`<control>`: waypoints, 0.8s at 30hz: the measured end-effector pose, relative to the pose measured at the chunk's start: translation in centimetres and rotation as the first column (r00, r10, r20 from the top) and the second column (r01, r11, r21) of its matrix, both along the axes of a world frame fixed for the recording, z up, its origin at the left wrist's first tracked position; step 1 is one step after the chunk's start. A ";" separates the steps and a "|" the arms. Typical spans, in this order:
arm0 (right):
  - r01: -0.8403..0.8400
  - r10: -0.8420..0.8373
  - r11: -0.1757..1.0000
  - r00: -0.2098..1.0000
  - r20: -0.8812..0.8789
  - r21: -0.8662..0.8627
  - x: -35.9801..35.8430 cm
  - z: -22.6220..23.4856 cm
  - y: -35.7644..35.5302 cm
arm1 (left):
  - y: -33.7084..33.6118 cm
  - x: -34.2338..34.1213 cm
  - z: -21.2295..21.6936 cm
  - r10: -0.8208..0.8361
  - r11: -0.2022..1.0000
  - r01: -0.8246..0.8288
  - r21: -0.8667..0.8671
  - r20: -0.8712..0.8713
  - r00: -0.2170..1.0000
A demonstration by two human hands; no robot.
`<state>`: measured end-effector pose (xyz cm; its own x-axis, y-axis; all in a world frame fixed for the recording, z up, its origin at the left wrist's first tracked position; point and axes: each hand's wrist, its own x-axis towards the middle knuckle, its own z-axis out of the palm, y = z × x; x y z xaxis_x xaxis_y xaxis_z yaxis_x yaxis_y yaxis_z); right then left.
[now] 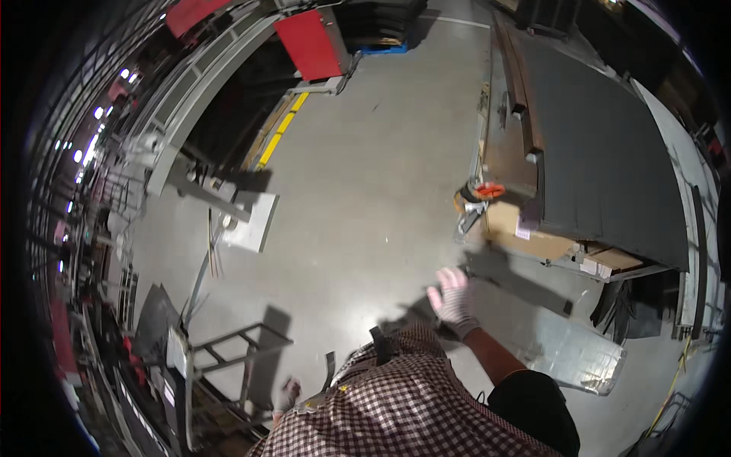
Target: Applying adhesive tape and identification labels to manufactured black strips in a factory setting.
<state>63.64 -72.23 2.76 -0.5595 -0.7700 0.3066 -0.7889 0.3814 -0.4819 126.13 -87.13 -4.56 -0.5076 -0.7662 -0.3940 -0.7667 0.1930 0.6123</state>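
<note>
I'm seeing the right hand [454, 295] gloved, fingers spread, holding nothing, swinging free over the concrete floor [365, 190]. The nearest thing, the dark sheet [601, 175], is lying flat on the surface at 2 o'clock. Left hand [288, 396] is blurring at 7 o'clock; can't tell its grip.
</note>
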 end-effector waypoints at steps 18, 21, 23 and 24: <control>0.583 -0.659 0.565 -0.105 0.744 0.583 -17.9 -17.2 -25.8 | -83.7 -68.0 -1.3 0.509 0.832 -0.281 0.478 -0.457 0.729; 0.583 -0.615 0.721 0.289 0.734 0.375 -22.9 -21.1 -28.9 | -87.5 -92.0 8.3 0.283 0.927 -0.065 0.369 -0.577 0.766; 0.775 -0.441 0.314 -0.392 0.807 0.548 -26.8 -28.6 -31.4 | -88.3 -101.8 10.3 0.096 0.925 0.184 0.334 -0.671 0.735; 0.788 -0.428 0.273 -0.414 0.803 0.552 -28.9 -32.0 -32.0 | -87.9 -109.2 10.8 -0.043 0.879 0.372 0.298 -0.727 0.685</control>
<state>34.78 -104.26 -29.22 -0.5149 0.2937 -0.8054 0.8466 0.0262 -0.5316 16.93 -175.03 6.25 -0.8794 -0.4648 -0.1028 -0.0698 -0.0878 0.9937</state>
